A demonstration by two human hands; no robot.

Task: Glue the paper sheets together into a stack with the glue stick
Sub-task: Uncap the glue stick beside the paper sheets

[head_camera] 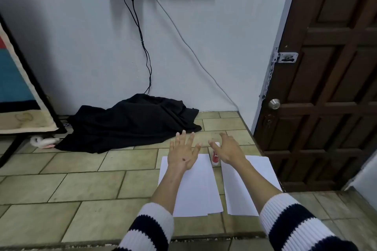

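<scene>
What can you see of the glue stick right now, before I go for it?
The glue stick is a small tube standing upright on the tiled floor, in the gap between the two white paper piles, near their far ends. Its body is red with white lettering too blurred to read, white at the base, and white at the top. The right hand hovers just over it, fingers spread and partly hiding its top; whether the thumb touches it cannot be told. No grip on it yet.

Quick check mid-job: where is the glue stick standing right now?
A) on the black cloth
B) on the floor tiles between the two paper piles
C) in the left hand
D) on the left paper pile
B: the glue stick stands upright on the tiles between the left paper pile and the right paper pile.
</scene>
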